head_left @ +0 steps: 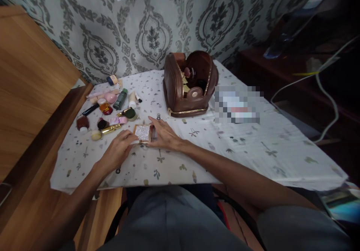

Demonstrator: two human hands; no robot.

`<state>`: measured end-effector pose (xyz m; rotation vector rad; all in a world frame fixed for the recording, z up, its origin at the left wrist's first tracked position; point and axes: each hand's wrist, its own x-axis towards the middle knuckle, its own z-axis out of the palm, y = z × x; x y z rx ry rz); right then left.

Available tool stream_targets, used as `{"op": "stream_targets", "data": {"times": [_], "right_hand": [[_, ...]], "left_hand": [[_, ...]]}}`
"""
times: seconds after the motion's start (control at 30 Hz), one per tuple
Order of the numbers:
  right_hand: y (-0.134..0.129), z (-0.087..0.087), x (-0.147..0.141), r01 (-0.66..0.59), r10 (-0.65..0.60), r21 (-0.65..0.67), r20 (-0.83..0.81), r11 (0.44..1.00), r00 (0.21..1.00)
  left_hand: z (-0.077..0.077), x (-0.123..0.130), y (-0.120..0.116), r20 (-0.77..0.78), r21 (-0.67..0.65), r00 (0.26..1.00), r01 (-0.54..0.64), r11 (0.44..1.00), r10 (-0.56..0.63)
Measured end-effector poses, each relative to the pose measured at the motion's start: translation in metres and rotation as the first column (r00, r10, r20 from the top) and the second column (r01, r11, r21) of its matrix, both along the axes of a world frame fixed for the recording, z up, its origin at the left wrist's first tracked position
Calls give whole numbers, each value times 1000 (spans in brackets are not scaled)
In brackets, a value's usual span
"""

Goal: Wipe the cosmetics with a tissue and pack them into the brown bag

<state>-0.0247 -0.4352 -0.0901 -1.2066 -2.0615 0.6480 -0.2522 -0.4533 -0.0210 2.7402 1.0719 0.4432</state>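
A small square case with a glittery silver top and gold edges (143, 133) lies between my two hands on the patterned white cloth. My left hand (119, 148) has its fingers closed on the case's left side. On the other side, my right hand (165, 134) holds the case's right edge between thumb and fingers. Beyond my right hand stands a brown leather bag (176, 84), unzipped, with a brush and other items visible inside. Just left of the case are a gold tube (111, 129) and a dark green round jar (130, 113).
Several cosmetics spread over the table's left part, among them a green tube (120, 99), an amber jar (105, 107) and a dark red bottle (82, 123). A blurred-out flat object (237, 105) lies right of the bag. A white cable (327, 90) hangs at the right.
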Motion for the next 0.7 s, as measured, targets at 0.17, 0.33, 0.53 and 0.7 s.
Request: {"op": "stream_targets", "data": {"times": [0.17,0.33,0.53,0.7], "right_hand": [[0,0,0,2,-2,0,4,1000,1000],[-1,4,-1,13,-12,-31,38,999,999],[-1,2,-1,19,-18,-6,40,1000,999],[-1,0,-1,17,-17,0,20,1000,1000]], "left_hand": [[-1,11,17,-5,10,999,-37,999,37],[-4,30,46,-18,18,995,-98,995,98],[-4,34,48,-39,42,995,-86,995,88],[2,20,21,-38,-7,999,0,1000,0]]}}
